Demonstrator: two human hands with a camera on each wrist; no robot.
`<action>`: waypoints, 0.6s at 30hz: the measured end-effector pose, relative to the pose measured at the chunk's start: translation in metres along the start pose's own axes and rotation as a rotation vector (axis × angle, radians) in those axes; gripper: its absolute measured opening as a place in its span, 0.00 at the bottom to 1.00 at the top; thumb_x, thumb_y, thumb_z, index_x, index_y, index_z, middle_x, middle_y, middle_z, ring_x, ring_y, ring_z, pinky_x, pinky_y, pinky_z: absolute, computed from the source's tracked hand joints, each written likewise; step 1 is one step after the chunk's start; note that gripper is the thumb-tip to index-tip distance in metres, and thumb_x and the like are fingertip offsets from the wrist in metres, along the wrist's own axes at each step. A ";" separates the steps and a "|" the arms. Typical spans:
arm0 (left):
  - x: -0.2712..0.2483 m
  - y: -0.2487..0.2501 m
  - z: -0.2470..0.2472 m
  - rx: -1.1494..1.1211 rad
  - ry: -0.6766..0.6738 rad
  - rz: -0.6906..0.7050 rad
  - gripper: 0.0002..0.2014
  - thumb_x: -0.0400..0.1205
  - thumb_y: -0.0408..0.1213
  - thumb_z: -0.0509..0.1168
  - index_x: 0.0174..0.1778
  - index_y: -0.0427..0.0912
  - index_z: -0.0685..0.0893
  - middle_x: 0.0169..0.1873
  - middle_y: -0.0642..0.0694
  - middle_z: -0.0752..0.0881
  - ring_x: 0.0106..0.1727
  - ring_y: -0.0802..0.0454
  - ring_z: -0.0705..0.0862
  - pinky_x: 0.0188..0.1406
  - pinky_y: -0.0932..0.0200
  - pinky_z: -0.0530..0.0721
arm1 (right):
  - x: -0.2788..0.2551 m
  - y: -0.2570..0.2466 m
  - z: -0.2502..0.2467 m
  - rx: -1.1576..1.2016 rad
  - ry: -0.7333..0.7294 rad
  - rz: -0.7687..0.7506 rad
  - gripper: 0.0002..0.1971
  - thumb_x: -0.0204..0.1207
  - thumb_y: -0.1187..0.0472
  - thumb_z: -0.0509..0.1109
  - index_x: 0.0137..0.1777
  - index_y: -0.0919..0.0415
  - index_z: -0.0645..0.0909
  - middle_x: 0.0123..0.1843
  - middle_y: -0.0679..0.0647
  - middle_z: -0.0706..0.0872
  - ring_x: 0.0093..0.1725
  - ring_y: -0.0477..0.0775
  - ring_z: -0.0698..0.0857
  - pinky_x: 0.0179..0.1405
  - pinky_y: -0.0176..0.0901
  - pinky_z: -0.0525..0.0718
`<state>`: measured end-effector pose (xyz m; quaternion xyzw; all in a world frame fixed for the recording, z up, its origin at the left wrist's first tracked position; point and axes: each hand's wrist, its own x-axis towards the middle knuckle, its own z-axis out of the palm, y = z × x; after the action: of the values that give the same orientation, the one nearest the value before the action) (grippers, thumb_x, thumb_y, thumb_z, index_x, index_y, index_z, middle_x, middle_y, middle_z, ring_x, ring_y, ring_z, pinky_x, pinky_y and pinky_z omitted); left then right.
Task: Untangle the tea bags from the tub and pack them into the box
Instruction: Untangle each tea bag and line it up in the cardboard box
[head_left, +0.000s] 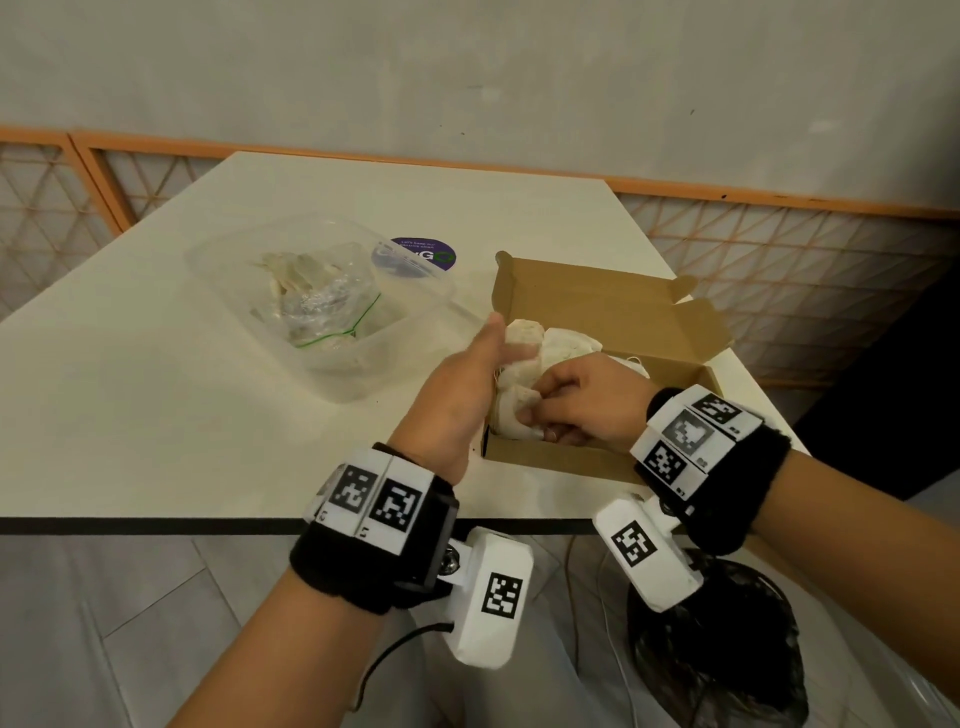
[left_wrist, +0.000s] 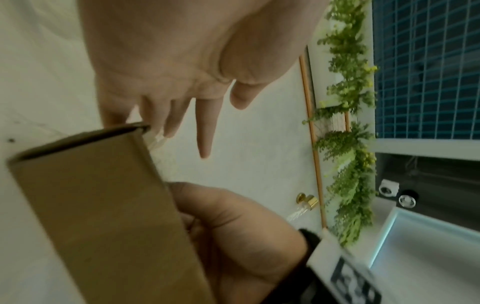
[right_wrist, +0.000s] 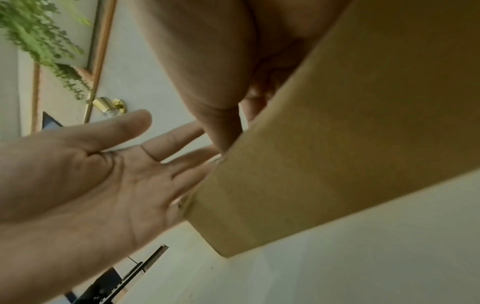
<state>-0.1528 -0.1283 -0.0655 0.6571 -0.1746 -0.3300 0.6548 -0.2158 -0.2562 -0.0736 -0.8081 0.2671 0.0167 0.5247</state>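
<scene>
An open brown cardboard box (head_left: 571, 462) lies on the white table, right of centre, with several pale tea bags (head_left: 563, 343) piled in its left half. My left hand (head_left: 483, 364) stands edge-on at the box's left end, fingers straight against the pile. My right hand (head_left: 566, 410) reaches into the box, thumb and curled fingers pinching one tea bag (head_left: 519, 405) near the front corner. The clear plastic tub (head_left: 363, 374), left of the box, holds more tea bags (head_left: 296, 270) and a crumpled zip bag (head_left: 332, 306). The wrist views show the box wall (left_wrist: 103, 205) (right_wrist: 337, 144) and the open left hand (left_wrist: 182, 98) (right_wrist: 103, 174).
A round purple sticker (head_left: 421, 254) lies on the table behind the tub. The box lid (head_left: 597, 306) stands open at the back. The table's front edge (head_left: 156, 525) runs just under my wrists. An orange lattice railing (head_left: 779, 260) lines the wall; a dark bag (head_left: 717, 649) sits on the floor.
</scene>
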 end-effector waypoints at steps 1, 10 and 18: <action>0.000 0.001 -0.003 -0.062 -0.007 0.012 0.25 0.87 0.55 0.47 0.62 0.44 0.85 0.59 0.60 0.84 0.56 0.74 0.78 0.64 0.66 0.69 | 0.000 0.001 0.000 -0.033 0.019 -0.014 0.07 0.69 0.65 0.77 0.43 0.63 0.81 0.31 0.58 0.84 0.26 0.49 0.80 0.27 0.36 0.81; -0.004 0.007 -0.003 -0.131 -0.025 0.020 0.28 0.88 0.54 0.46 0.81 0.43 0.65 0.77 0.49 0.72 0.77 0.57 0.70 0.73 0.61 0.62 | -0.004 0.007 0.001 -0.349 0.226 -0.183 0.13 0.68 0.55 0.77 0.49 0.54 0.78 0.37 0.46 0.80 0.36 0.46 0.79 0.34 0.36 0.75; -0.001 0.020 0.002 -0.214 -0.138 0.061 0.26 0.87 0.55 0.45 0.72 0.42 0.73 0.71 0.49 0.80 0.67 0.54 0.82 0.70 0.54 0.70 | -0.030 0.024 0.003 -0.610 0.067 -0.474 0.22 0.68 0.32 0.63 0.51 0.44 0.88 0.48 0.52 0.79 0.51 0.51 0.76 0.52 0.41 0.74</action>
<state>-0.1512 -0.1309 -0.0451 0.5536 -0.2030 -0.3712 0.7173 -0.2519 -0.2486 -0.0855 -0.9664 0.0729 -0.0527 0.2407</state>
